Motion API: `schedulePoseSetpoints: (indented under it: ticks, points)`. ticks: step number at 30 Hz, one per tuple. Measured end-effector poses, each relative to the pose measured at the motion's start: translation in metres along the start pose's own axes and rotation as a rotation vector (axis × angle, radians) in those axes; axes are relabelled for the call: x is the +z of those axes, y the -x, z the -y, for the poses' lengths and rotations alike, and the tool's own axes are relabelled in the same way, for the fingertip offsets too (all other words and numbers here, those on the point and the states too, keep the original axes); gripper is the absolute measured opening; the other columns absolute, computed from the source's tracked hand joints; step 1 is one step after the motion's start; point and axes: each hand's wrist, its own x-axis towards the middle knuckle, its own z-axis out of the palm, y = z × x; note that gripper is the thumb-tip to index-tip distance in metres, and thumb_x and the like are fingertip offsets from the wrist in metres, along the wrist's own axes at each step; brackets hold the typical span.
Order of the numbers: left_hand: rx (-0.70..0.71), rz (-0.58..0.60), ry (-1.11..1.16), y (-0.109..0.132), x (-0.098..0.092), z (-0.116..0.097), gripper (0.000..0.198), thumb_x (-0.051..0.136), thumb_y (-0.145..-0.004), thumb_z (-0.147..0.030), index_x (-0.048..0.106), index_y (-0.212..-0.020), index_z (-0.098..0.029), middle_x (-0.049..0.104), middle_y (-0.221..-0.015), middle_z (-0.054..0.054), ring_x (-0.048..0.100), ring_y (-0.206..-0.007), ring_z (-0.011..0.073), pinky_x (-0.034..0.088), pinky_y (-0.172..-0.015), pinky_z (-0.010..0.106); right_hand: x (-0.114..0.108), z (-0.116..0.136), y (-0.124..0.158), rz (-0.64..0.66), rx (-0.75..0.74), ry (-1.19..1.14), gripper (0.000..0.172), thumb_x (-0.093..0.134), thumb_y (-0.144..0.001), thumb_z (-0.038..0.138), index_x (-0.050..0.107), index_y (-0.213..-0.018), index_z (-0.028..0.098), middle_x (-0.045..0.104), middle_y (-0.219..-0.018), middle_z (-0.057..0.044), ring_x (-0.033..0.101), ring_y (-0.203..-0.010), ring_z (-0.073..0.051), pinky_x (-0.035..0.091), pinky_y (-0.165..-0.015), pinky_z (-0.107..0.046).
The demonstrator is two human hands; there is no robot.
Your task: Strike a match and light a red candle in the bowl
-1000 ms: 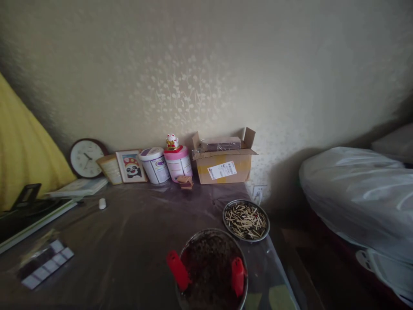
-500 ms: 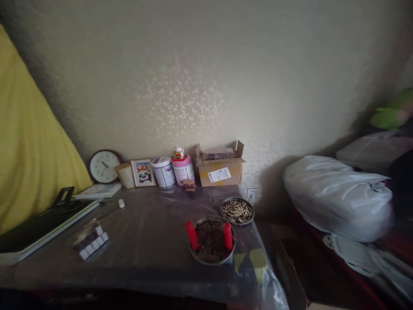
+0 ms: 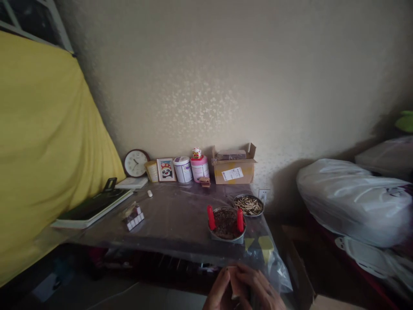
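Clamped between the fingers of left hand point(image 3: 217, 293) and right hand point(image 3: 260, 288): one small brown box point(image 3: 236, 283), just before the front edge of the counter point(image 3: 180, 215), probably liable to crush if squeezed hard, or drop if held loosely.

dim light | leaf-patterned wall point(image 3: 206, 94) | window point(image 3: 32, 19) above yellow cloth point(image 3: 48, 129) | plastic-covered table point(image 3: 180, 211)

Left hand point(image 3: 217, 291) and right hand point(image 3: 263, 292) newly in view, fingers point(image 3: 251, 277) around small brown object point(image 3: 236, 284), window frame point(image 3: 62, 26) now showing
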Motion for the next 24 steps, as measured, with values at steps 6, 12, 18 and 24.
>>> schedulePoseSetpoints:
  ticks: [6, 12, 18, 24]
  points:
    - [-0.054, 0.086, 0.134, -0.008, -0.013, 0.004, 0.028, 0.074, -0.073, -0.035, 0.074, -0.097, -0.021, 0.073, -0.103, 0.005, 0.063, -0.098, 0.0181, 0.046, -0.082, 0.025, 0.001, 0.004, -0.005, 0.031, -0.046, 0.04, 0.033, 0.059, -0.086, 0.019, 0.057, -0.118, 0.02, 0.064, -0.123, -0.013, 0.064, -0.111, -0.022, 0.056, -0.091, -0.028]
    - [0.081, 0.159, 0.106, 0.003, 0.0, 0.004, 0.025, 0.063, -0.084, -0.028, 0.071, -0.105, -0.017, 0.069, -0.11, 0.008, 0.058, -0.105, 0.0196, 0.044, -0.09, 0.03, 0.008, 0.006, 0.001, 0.023, 0.033, 0.005, 0.037, 0.052, -0.084, 0.011, 0.054, -0.119, 0.022, 0.06, -0.124, -0.011, 0.062, -0.111, -0.02, 0.055, -0.093, -0.033]
    - [0.073, 0.14, 0.067, 0.009, 0.006, 0.004, 0.019, 0.06, -0.087, -0.025, 0.07, -0.1, -0.016, 0.068, -0.103, 0.007, 0.059, -0.097, 0.0173, 0.044, -0.086, 0.029, 0.003, 0.018, -0.003, -0.031, 0.06, -0.034, 0.037, 0.051, -0.076, 0.005, 0.054, -0.111, 0.02, 0.06, -0.115, -0.01, 0.062, -0.105, -0.021, 0.055, -0.09, -0.036]
    - [0.048, 0.106, 0.044, 0.01, 0.006, 0.007, 0.015, 0.063, -0.085, -0.026, 0.069, -0.096, -0.017, 0.068, -0.097, 0.004, 0.06, -0.085, 0.0148, 0.046, -0.075, 0.028, -0.001, 0.021, -0.005, -0.025, 0.09, -0.044, 0.033, 0.052, -0.074, 0.005, 0.055, -0.103, 0.021, 0.061, -0.108, -0.009, 0.062, -0.098, -0.022, 0.055, -0.085, -0.037]
